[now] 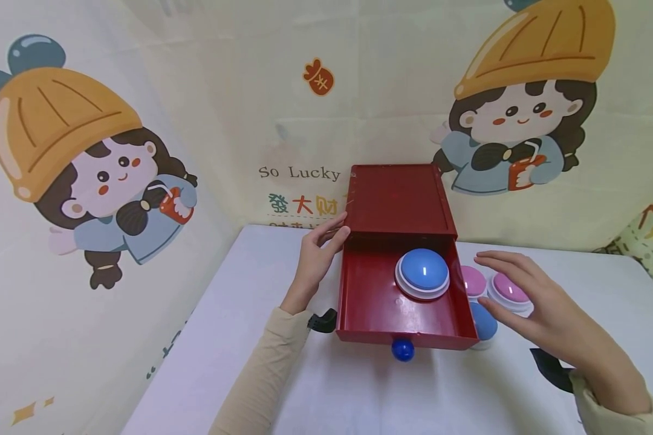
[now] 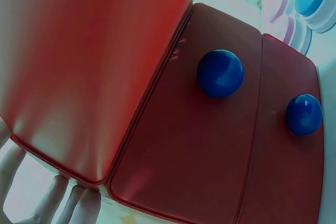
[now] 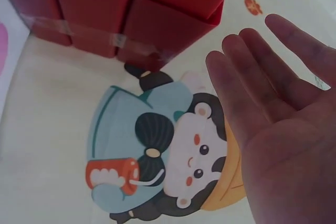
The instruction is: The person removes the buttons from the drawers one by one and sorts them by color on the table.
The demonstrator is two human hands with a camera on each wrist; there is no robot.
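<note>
Since the head view shows the most, starting there: the red drawer cabinet (image 1: 397,199) has its top drawer (image 1: 367,302) pulled out, and a blue dome button (image 1: 424,270) sits inside, nearer the drawer's right edge and back right corner. Left hand (image 1: 317,260) is up against the cabinet's left side, fingers pretty straight, not wrapped around anything. Right hand (image 1: 546,311) hovers with thumb and fingers spread, nothing in it, near two pink buttons (image 1: 510,289) and a second blue button (image 1: 484,322) on the table, off the drawer's right edge. Left wrist cam: fingertips touch the cabinet's edge, two shut lower drawers (image 2: 173,145) with blue knobs (image 2: 220,73). Right wrist cam: palm bare, fingers apart, cartoon backdrop (image 3: 58,129) behind.
</note>
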